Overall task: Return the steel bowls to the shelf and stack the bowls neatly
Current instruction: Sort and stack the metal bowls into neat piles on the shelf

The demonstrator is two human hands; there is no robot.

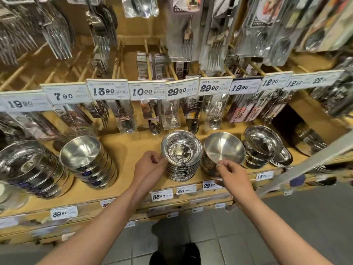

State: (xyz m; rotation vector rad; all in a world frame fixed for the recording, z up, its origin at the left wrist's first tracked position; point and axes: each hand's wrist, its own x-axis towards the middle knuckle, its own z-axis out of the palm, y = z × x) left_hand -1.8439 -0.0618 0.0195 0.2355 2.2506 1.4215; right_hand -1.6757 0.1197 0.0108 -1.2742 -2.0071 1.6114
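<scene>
Steel bowls sit in stacks along a wooden shelf [133, 180] in front of us. Nearest, our left hand [150, 163] pinches the left rim of the top dish on a tall stack of shallow bowls [181, 159], its grip clenched on that rim. Our right hand [232, 172] pinches the near rim of the top bowl [224, 148] on the neighbouring stack just to the right, tilting it slightly. Further left stands a stack of deeper bowls [87, 159]; further right, another pile of bowls [263, 144]. Behind them hang packaged cutlery [170, 115] and price tags [147, 91].
</scene>
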